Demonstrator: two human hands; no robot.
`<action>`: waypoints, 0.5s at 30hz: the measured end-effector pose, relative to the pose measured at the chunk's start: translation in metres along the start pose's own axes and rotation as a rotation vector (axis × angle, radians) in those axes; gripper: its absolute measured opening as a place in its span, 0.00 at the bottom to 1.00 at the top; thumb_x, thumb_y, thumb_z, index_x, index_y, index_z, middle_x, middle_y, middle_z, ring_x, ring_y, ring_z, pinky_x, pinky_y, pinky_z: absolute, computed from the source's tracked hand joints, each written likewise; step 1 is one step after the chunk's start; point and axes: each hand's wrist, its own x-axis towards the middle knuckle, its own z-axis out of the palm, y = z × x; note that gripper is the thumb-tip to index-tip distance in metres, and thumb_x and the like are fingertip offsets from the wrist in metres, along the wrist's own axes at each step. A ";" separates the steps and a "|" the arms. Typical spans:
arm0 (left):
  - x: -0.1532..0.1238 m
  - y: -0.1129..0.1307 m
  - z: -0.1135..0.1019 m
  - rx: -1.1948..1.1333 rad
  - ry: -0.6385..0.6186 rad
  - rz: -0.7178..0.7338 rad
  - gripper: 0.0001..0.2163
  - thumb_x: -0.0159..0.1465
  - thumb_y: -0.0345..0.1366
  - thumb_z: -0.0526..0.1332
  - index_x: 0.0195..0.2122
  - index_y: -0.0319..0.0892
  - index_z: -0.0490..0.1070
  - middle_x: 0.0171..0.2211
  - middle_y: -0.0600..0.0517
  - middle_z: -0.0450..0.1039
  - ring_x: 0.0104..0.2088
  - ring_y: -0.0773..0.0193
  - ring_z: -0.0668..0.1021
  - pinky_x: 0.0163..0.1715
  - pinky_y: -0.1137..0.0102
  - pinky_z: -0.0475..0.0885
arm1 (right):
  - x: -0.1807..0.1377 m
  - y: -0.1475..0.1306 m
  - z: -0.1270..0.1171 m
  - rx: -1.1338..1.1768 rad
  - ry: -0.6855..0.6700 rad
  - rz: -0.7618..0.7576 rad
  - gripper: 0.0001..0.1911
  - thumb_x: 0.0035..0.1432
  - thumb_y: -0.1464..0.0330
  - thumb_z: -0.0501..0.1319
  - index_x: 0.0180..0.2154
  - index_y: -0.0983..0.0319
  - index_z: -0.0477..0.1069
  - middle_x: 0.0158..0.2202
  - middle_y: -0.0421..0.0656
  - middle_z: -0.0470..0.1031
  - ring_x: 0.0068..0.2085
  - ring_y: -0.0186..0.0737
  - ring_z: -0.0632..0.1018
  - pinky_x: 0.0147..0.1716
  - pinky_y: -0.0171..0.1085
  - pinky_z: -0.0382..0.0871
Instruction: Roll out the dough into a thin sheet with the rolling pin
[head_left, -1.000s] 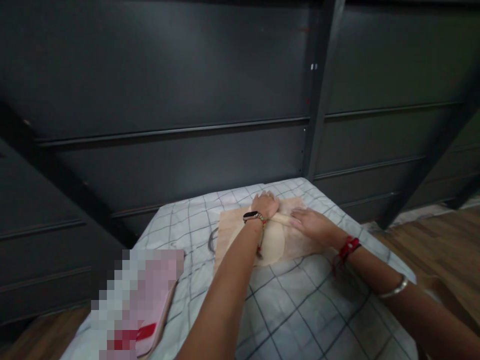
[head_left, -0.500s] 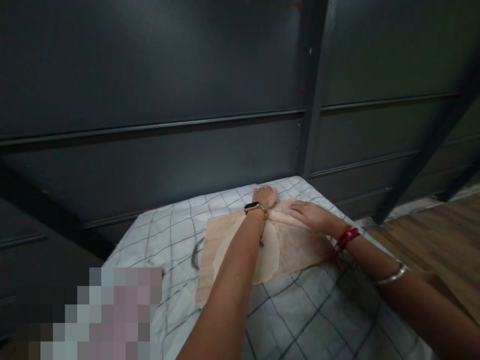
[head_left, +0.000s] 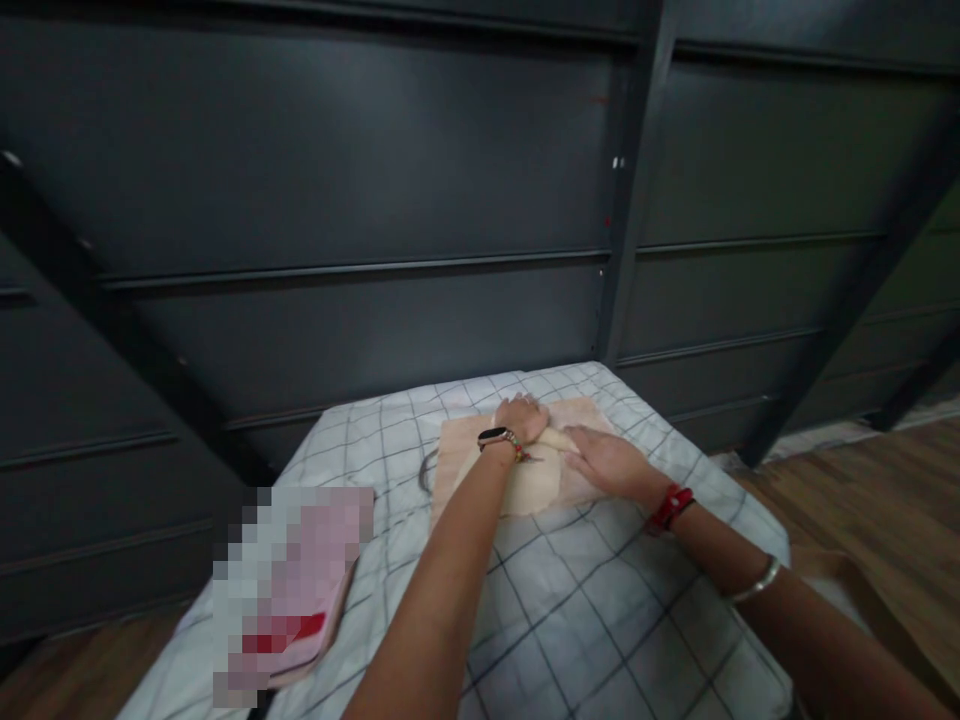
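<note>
A thin peach-coloured sheet [head_left: 452, 445] lies on a checked white cloth, with a rounded cream sheet [head_left: 536, 490] on top; I cannot tell what either is made of. Across their far part runs a narrow pale roll [head_left: 556, 439], which looks like a rolled-up edge. At its left end, my left hand [head_left: 523, 417] is bent over it with curled fingers, partly hidden behind the wrist. My right hand [head_left: 611, 462] closes on the other end, thumb towards me and fingers on the far side.
The checked white cloth [head_left: 600, 600] covers the table. A pink, partly blurred-out flat object [head_left: 330, 560] lies at the left. Beyond the table stands a dark panelled wall [head_left: 375, 180]. A brown box [head_left: 847, 580] is on the wooden floor at the right.
My right hand has gone from lying flat on the folded sheet to closing around the pale roll, nearer my left hand. The view has shifted, showing more of the pink object.
</note>
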 end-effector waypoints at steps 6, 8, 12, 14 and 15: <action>-0.061 0.004 -0.014 0.047 -0.013 -0.032 0.17 0.68 0.34 0.46 0.44 0.32 0.72 0.44 0.39 0.75 0.46 0.54 0.76 0.46 0.62 0.69 | -0.015 -0.025 -0.008 -0.089 0.030 0.017 0.21 0.63 0.73 0.50 0.56 0.67 0.63 0.49 0.53 0.72 0.47 0.45 0.74 0.47 0.41 0.66; -0.081 0.000 -0.015 0.070 0.038 0.029 0.18 0.68 0.35 0.44 0.46 0.31 0.71 0.47 0.39 0.74 0.49 0.54 0.75 0.50 0.63 0.67 | -0.016 -0.031 -0.013 -0.127 0.027 -0.025 0.23 0.60 0.77 0.50 0.56 0.66 0.63 0.47 0.53 0.72 0.46 0.45 0.74 0.45 0.41 0.67; -0.116 -0.021 -0.023 0.082 0.124 0.107 0.20 0.70 0.36 0.41 0.51 0.31 0.67 0.53 0.38 0.70 0.56 0.55 0.70 0.55 0.63 0.63 | -0.008 -0.048 -0.027 -0.127 0.064 -0.164 0.25 0.57 0.79 0.52 0.56 0.65 0.64 0.47 0.53 0.72 0.48 0.45 0.73 0.46 0.42 0.67; -0.129 -0.036 -0.030 0.092 0.131 0.084 0.21 0.70 0.36 0.40 0.52 0.31 0.67 0.54 0.38 0.69 0.57 0.55 0.69 0.57 0.62 0.61 | 0.003 -0.059 -0.031 -0.061 0.080 -0.230 0.23 0.58 0.78 0.53 0.55 0.64 0.66 0.47 0.51 0.73 0.48 0.44 0.73 0.48 0.41 0.67; -0.135 -0.043 -0.032 0.098 0.131 0.060 0.21 0.70 0.36 0.40 0.52 0.31 0.67 0.55 0.38 0.68 0.58 0.55 0.68 0.58 0.62 0.60 | 0.009 -0.064 -0.032 -0.025 0.085 -0.259 0.21 0.58 0.77 0.54 0.54 0.63 0.67 0.48 0.51 0.73 0.49 0.43 0.73 0.48 0.41 0.67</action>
